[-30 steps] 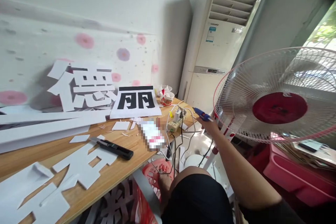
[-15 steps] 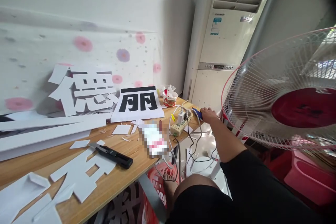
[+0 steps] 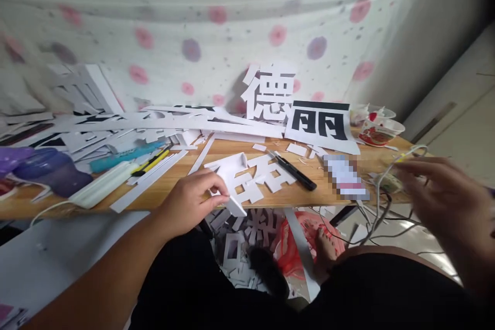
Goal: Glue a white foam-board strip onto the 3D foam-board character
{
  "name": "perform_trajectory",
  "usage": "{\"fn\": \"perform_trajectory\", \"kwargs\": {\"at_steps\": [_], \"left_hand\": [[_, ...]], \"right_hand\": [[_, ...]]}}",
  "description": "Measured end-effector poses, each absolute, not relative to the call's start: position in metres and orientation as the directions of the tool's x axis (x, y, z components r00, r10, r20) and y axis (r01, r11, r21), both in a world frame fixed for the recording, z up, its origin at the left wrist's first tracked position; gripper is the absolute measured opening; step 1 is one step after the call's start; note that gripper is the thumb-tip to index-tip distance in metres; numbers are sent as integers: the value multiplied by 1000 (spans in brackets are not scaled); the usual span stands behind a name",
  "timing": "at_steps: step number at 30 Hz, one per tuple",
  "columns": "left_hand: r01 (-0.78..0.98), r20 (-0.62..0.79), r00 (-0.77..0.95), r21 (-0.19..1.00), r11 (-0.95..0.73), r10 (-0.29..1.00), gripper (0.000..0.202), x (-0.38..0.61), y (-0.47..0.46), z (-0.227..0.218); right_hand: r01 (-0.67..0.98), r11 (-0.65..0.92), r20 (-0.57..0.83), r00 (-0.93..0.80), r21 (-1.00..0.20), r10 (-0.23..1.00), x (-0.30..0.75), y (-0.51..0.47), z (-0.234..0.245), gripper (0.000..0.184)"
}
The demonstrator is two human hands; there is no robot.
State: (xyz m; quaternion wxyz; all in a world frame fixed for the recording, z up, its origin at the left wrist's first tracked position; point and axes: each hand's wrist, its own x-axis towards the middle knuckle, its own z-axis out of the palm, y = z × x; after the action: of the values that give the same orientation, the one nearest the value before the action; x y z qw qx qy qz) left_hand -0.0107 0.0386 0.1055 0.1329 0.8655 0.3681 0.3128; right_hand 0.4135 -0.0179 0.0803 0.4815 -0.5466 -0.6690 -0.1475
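My left hand is at the table's front edge, thumb and fingers pinched on a white foam-board character piece with raised side strips. Part of that piece juts over the edge. Just right of it lies a flat white foam-board cutout, with a black utility knife resting across it. My right hand, blurred by motion, is in the air at the right near a power strip and its cables. Its fingers are stretched and apart, with nothing visible in them.
A phone with a blurred-out screen lies by the cables. Behind stand a white cut-out character, a printed black character sheet and paper bowls. At left are a yellow cutter, a teal tool and white strips.
The view has swung left, and the fan has left the picture. My right hand has let go of the blue object at the table's end. My left hand has come into view on the foam-board piece.
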Motion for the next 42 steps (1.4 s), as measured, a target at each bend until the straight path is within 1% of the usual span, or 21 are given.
{"fn": "perform_trajectory", "kwargs": {"at_steps": [1, 2, 3, 4, 5, 6, 7, 10, 12, 13, 14, 16, 17, 18, 19, 21, 24, 30, 34, 42], "left_hand": [[537, 445, 552, 458, -709, 705, 5, -10, 40, 109], [521, 446, 578, 444, -729, 684, 6, -9, 42, 112], [508, 446, 606, 421, -752, 659, 7, -9, 42, 115], [496, 446, 632, 394, -773, 633, 8, -9, 43, 118], [487, 446, 656, 366, -793, 609, 9, -10, 44, 121], [483, 447, 673, 338, -808, 590, 10, -11, 44, 123], [484, 452, 682, 311, -818, 575, 11, -12, 45, 125], [513, 483, 683, 218, -830, 548, 12, -19, 51, 127], [514, 526, 667, 187, -837, 527, 8, -27, 55, 119], [506, 558, 644, 203, -838, 524, 4, -32, 57, 112], [503, 595, 595, 249, -828, 540, 1, -38, 59, 102], [519, 644, 411, 417, -746, 645, 5, -50, 61, 74], [536, 631, 277, 524, -662, 725, 8, -55, 61, 58], [555, 587, 147, 617, -557, 796, 9, -59, 61, 42], [554, 547, 81, 670, -494, 833, 9, -61, 61, 27], [548, 503, 72, 702, -455, 861, 9, -62, 59, 4], [542, 501, 106, 695, -473, 859, 11, -59, 58, -12], [542, 499, 131, 687, -483, 857, 16, -60, 64, -12], [536, 492, 143, 691, -485, 859, 19, -61, 66, -15], [551, 538, 203, 628, -549, 818, 22, -63, 67, -17]], "right_hand": [[801, 502, 745, -111, -325, 658, 378, -15, 88, 11], [718, 611, 695, -251, -333, 674, 341, -11, 96, 11], [642, 674, 628, -364, -366, 688, 305, -7, 102, 13], [583, 714, 572, -455, -389, 683, 271, -1, 106, 17], [552, 724, 527, -504, -413, 685, 242, 4, 109, 20], [538, 722, 490, -531, -435, 691, 217, 10, 110, 22], [536, 710, 454, -546, -457, 705, 198, 15, 109, 18], [540, 628, 413, -474, -561, 777, 169, 29, 98, 5], [528, 610, 458, -403, -591, 792, 165, 38, 84, 7], [522, 614, 493, -368, -592, 788, 164, 42, 75, 8], [517, 615, 529, -324, -595, 784, 163, 46, 64, 8], [506, 599, 582, -214, -621, 785, 161, 53, 42, 10], [497, 587, 594, -165, -639, 787, 159, 56, 30, 11], [492, 577, 602, -127, -652, 788, 156, 58, 20, 13], [496, 572, 613, -97, -653, 784, 153, 59, 10, 15], [517, 581, 643, -74, -628, 762, 148, 60, -4, 17], [539, 615, 682, -98, -576, 725, 141, 60, -14, 15], [588, 607, 704, -86, -535, 705, 134, 60, -13, 12], [614, 606, 698, -120, -506, 706, 132, 61, -10, 10], [643, 601, 681, -164, -475, 714, 131, 63, -16, 11]]}}
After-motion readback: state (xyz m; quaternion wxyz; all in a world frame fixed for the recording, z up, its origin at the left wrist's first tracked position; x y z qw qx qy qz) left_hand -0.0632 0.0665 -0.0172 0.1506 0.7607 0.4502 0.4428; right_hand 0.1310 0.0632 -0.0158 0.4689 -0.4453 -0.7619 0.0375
